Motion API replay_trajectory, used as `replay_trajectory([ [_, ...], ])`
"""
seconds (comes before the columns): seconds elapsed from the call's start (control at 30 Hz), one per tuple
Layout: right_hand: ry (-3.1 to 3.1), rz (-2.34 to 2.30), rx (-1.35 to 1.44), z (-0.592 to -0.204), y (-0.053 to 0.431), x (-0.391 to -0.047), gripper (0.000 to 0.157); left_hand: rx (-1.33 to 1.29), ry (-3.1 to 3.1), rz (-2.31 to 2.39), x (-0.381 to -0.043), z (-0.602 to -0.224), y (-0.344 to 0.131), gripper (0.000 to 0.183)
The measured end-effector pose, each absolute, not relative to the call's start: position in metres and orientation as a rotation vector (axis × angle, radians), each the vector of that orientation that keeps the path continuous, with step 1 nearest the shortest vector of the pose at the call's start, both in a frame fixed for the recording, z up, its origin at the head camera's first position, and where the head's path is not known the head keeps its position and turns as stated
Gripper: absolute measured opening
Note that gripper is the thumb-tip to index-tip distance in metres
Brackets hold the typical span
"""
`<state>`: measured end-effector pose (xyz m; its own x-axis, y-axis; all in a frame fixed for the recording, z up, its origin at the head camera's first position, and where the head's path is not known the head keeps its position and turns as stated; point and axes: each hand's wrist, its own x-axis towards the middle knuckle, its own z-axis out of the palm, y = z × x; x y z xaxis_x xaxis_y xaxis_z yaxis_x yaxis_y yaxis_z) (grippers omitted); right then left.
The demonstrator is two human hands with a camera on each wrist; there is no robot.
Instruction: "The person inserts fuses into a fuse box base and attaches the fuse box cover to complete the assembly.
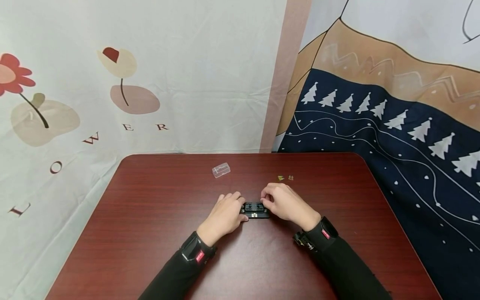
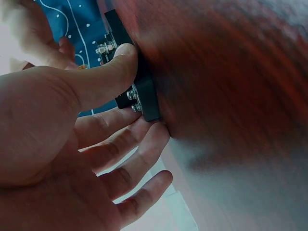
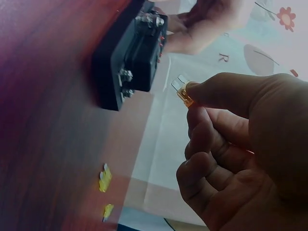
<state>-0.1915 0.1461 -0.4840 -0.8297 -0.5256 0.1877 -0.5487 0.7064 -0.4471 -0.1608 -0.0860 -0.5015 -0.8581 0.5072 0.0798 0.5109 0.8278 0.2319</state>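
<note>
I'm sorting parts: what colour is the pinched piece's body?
The body is amber, clearest in the right wrist view.

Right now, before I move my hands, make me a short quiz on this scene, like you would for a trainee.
1. What is in the grip of the right hand?
2. True or false: the clear plastic case lies nearer the far edge of the table than the black block does.
3. How many yellow pieces lie loose on the table?

Key:
1. A small amber piece with two prongs.
2. True.
3. Two.
</note>
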Motion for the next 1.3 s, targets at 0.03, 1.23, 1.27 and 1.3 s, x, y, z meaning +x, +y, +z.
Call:
replay_trajectory([
  [0.03,-2.862,0.767,0.904,-0.4847,0.1452,-0.1909,0.009,-0.833,-2.990,-0.388,-0.1607,-0.5012,-0.0860,0.041],
  [1.23,-2.792,0.485,0.989,-0.4931,0.1353,-0.1839,0.004,-0.844,-2.987,-0.380,-0.1605,-0.5006,-0.0864,0.040],
  [1.27,-2.792,0.484,0.988,-0.4936,0.1353,-0.1840,0.004,-0.844,-2.987,-0.381,-0.1607,-0.5010,-0.0865,0.040],
  [1.3,-2.791,0.481,0.987,-0.4942,0.1353,-0.1841,0.004,-0.843,-2.986,-0.382,-0.1608,-0.5013,-0.0865,0.040],
])
